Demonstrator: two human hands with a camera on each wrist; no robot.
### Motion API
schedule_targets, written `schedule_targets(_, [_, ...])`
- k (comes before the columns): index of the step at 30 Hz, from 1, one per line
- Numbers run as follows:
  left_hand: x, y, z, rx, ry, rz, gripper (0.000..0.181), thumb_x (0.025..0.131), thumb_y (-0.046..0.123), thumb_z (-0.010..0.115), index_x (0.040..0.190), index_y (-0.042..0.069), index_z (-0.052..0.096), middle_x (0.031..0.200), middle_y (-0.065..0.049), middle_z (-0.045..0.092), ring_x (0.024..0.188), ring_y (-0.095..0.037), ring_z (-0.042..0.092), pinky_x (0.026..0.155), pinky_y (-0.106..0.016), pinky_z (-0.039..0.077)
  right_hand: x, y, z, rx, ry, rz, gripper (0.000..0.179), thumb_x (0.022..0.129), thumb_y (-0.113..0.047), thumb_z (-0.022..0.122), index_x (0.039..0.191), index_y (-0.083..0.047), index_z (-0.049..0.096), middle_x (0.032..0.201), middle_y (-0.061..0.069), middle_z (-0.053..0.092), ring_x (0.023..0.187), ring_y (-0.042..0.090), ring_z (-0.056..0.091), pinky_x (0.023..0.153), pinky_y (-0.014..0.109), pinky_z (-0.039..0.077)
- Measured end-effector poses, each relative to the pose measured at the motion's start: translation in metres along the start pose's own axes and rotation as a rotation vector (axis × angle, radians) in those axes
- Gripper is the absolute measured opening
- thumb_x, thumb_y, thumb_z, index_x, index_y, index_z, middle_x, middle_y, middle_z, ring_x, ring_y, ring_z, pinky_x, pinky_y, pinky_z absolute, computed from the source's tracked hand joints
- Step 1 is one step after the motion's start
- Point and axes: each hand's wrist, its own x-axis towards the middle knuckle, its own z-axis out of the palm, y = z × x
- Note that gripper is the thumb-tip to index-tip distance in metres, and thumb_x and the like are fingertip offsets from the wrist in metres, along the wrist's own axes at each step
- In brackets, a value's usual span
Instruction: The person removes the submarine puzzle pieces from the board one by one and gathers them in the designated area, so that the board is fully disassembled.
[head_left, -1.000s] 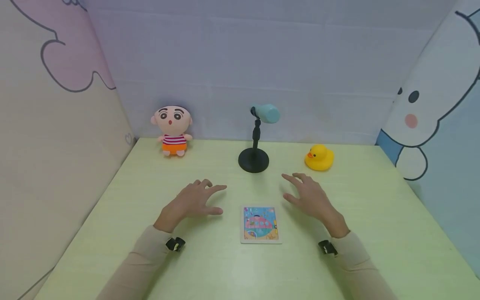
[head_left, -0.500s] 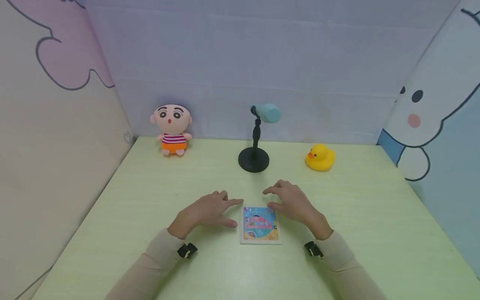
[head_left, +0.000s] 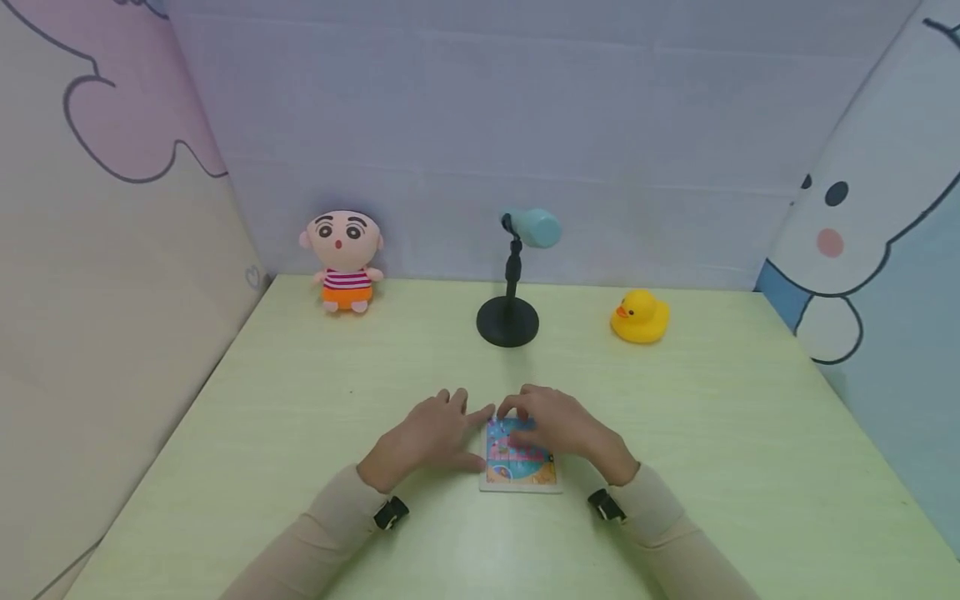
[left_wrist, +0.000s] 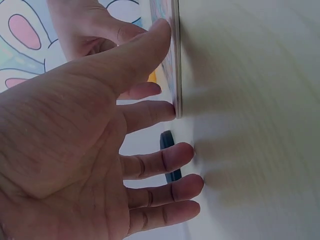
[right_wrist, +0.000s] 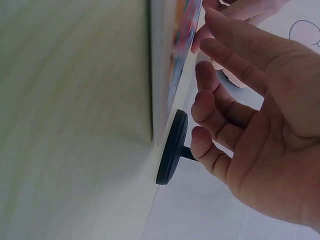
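Observation:
A small picture puzzle (head_left: 517, 472) with a pink and blue sea design and a pale frame lies flat on the table. Beside its left edge is my left hand (head_left: 431, 437), thumb and index finger spread along that edge with their tips right at it. The left wrist view shows the other fingers of that hand (left_wrist: 100, 135) extended toward the tabletop. Over the puzzle's upper right part hovers my right hand (head_left: 562, 423), its thumb and index finger above the picture and covering some of it. Its remaining fingers (right_wrist: 215, 112) bend loosely in the right wrist view.
Behind the hands stands a black round-based stand (head_left: 507, 322) with a light blue head (head_left: 538, 227). A plush doll (head_left: 347, 262) sits at the back left, a yellow rubber duck (head_left: 640, 317) at the back right. Walls enclose the pale table (head_left: 750, 433).
Both hands have moved inward and nearer to the body. The left has come to the puzzle's left edge; the right has moved from beside the puzzle to over it.

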Motion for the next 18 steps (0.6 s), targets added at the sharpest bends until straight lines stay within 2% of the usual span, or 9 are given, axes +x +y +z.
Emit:
schedule_targets(5, [0.0010, 0.0026, 0.0007, -0.003, -0.013, -0.038, 0.083, 0.083, 0.068, 0.067, 0.154, 0.032, 0.041, 0.123, -0.015, 0.054, 0.100, -0.028, 0.052, 0.079, -0.038, 0.048, 0.0013, -0.0011, 0.0055, 0.015, -0.041, 0.012, 0.038, 0.087, -0.026, 0.080, 0.122, -0.016, 0.069, 0.085, -0.003, 0.054, 0.077, 0.014, 0.049, 0.067, 0.031, 0.043])
schedule_targets(10, [-0.0007, -0.0017, 0.0009, -0.033, -0.020, -0.057, 0.083, 0.082, 0.068, 0.068, 0.154, 0.039, 0.038, 0.120, -0.015, 0.055, 0.098, -0.027, 0.050, 0.081, -0.038, 0.047, 0.0038, 0.0003, 0.0074, 0.092, -0.082, 0.015, 0.042, 0.088, -0.021, 0.079, 0.126, -0.013, 0.064, 0.086, -0.001, 0.053, 0.082, 0.016, 0.050, 0.072, 0.033, 0.044])
schedule_targets(18, [-0.0019, -0.0069, 0.0034, -0.055, -0.033, -0.043, 0.087, 0.082, 0.071, 0.065, 0.156, 0.036, 0.035, 0.121, -0.015, 0.055, 0.101, -0.028, 0.051, 0.085, -0.040, 0.046, 0.0018, -0.0006, 0.0091, 0.098, -0.124, 0.018, 0.052, 0.086, -0.020, 0.081, 0.133, -0.015, 0.060, 0.092, 0.001, 0.052, 0.083, 0.017, 0.049, 0.072, 0.034, 0.044])
